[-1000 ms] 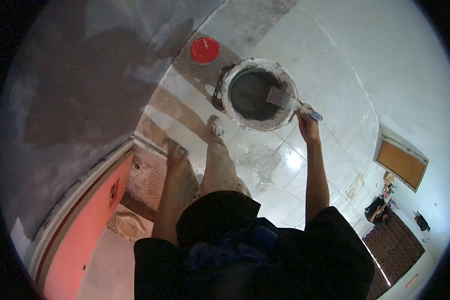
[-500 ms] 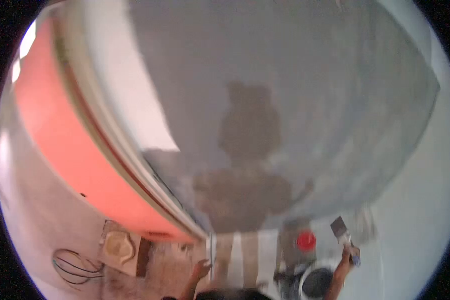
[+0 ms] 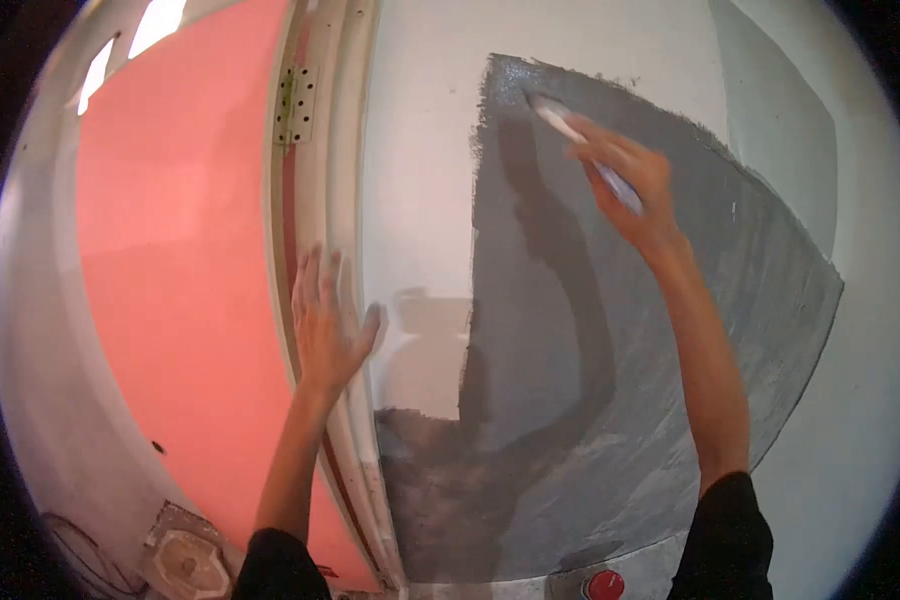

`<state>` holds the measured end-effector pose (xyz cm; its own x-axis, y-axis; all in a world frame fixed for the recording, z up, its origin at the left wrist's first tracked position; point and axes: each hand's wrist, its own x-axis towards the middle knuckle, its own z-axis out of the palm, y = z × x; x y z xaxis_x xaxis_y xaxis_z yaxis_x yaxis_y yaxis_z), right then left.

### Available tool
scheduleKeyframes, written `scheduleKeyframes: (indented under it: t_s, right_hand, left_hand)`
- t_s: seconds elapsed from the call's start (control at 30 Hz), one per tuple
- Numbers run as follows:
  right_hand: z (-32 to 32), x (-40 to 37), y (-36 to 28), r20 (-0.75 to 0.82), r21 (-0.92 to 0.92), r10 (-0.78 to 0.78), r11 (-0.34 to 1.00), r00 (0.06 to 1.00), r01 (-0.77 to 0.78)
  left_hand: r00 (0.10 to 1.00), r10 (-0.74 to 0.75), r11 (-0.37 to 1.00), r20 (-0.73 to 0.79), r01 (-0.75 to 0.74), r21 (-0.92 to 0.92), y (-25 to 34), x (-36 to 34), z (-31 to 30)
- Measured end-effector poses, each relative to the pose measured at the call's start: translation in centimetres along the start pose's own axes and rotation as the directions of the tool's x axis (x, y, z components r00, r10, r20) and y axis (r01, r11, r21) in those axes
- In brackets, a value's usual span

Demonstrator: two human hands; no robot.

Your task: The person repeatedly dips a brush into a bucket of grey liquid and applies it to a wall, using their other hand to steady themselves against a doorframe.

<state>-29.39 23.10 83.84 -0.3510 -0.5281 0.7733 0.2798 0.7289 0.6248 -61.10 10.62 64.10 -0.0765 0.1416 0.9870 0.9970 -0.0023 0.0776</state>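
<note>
My right hand (image 3: 632,185) grips a paintbrush (image 3: 555,118) with a pale handle. Its bristle end meets the wall near the top left corner of a dark grey coated area (image 3: 660,330), where a wet sheen shows. White wall (image 3: 420,150) borders the grey along a rough edge. On the left, my left hand (image 3: 328,335) lies with fingers spread on the cream door frame (image 3: 345,190), holding nothing. Shadows of my arm and the brush fall across the grey.
A pink door (image 3: 175,250) with a metal hinge (image 3: 295,105) stands open at the left. Low down are a stained basin (image 3: 188,565), a dark hose (image 3: 82,560) and a round red object (image 3: 604,586). Lighter grey covers wall at upper right (image 3: 785,130).
My right hand has risen from low at the right to the upper wall with the paintbrush. My left hand has come up onto the door frame. The view has tilted upward.
</note>
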Motion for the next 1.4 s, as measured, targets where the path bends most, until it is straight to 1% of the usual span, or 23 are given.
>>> scheduleKeyframes:
  t_s: [0.03,0.1,0.17,0.23,0.33,0.37,0.43,0.53,0.63,0.73,0.77,0.83,0.87,0.93,1.03,1.13,1.23,1.33,1.4]
  right_hand:
    - [1.4,1.5,1.1,0.039,-0.004,-0.021,1.0,0.999,0.021]
    - [3.8,4.1,2.1,0.052,-0.015,-0.013,1.0,0.999,0.013]
    - [5.4,5.5,3.4,0.076,-0.04,-0.007,0.999,0.997,0.01]
    - [6.8,6.2,4.5,0.105,-0.08,-0.006,0.997,0.994,0.014]
    - [7.6,6.6,4.4,0.156,-0.131,0.018,0.991,0.988,0.002]
    - [7.6,6.5,4.1,0.212,-0.129,0.027,0.992,0.977,0.001]
    - [7.3,6.1,3.1,0.316,-0.128,0.049,0.992,0.948,-0.009]
    - [6.1,5.3,1.3,0.376,-0.155,0.026,0.987,0.926,0.035]
    - [5.6,6.4,1.5,0.239,-0.161,0.007,0.986,0.971,0.033]
    - [6.7,7.5,3.8,0.212,-0.219,-0.08,0.967,0.974,0.127]
    - [6.9,7.1,3.7,0.296,-0.223,-0.039,0.969,0.954,0.108]
    - [7.1,6.0,3.0,0.462,-0.233,0.038,0.969,0.886,0.08]
    - [6.6,5.8,2.2,0.467,-0.18,0.03,0.982,0.884,0.062]
    - [5.0,5.8,0.9,0.477,-0.073,0.011,0.997,0.879,0.027]
    - [4.4,7.2,2.9,0.326,-0.043,-0.034,0.998,0.945,0.051]
    - [5.8,8.9,5.7,0.262,-0.261,-0.068,0.956,0.963,0.138]
    - [7.4,7.1,4.9,0.404,-0.207,-0.027,0.971,0.914,0.12]
    - [7.1,3.8,-1.1,0.573,-0.19,0.043,0.978,0.819,0.082]
    - [5.7,3.6,-2.4,0.572,-0.07,-0.032,0.994,0.819,0.088]
  left_hand:
    - [1.0,0.014,1.0,0.017,-0.014,0.006,-0.5,1.8,0.5]
    - [0.998,0.028,0.999,0.054,-0.03,0.044,-1.3,3.9,1.5]
    - [0.996,0.019,0.993,0.09,-0.029,0.111,-1.8,4.7,2.7]
    - [0.995,0.005,0.994,0.096,-0.016,0.113,-2.0,4.7,3.1]
    - [0.993,-0.01,0.984,0.118,-0.011,0.18,-2.6,4.7,3.3]
    - [0.991,-0.016,0.978,0.13,-0.012,0.209,-2.7,4.7,3.5]
    - [0.993,-0.004,0.985,0.115,-0.016,0.173,-3.2,4.8,3.8]
    - [0.994,0.001,0.988,0.111,-0.018,0.155,-3.3,4.6,3.7]
    - [0.994,0.001,0.984,0.111,-0.021,0.174,-3.4,4.7,4.1]
    - [0.991,-0.021,0.985,0.133,-0.002,0.171,-3.2,4.9,4.0]
    - [0.989,-0.034,0.986,0.144,0.01,0.164,-3.1,4.9,3.8]
    - [0.991,-0.013,0.991,0.13,-0.006,0.137,-3.1,4.8,3.7]
    - [0.993,-0.006,0.993,0.12,-0.009,0.121,-3.1,4.7,3.6]
    - [0.994,-0.001,0.988,0.11,-0.016,0.155,-3.1,4.6,3.5]
    - [0.993,-0.016,0.984,0.115,-0.006,0.18,-2.7,4.8,3.2]
    - [0.993,-0.028,0.98,0.117,0.005,0.197,-2.9,4.8,3.9]
    - [0.993,-0.017,0.981,0.116,-0.006,0.194,-2.9,4.7,3.9]
    - [0.994,-0.001,0.986,0.106,-0.017,0.168,-3.1,4.6,3.7]
    - [0.995,0.011,0.99,0.098,-0.025,0.139,-3.0,4.6,3.3]
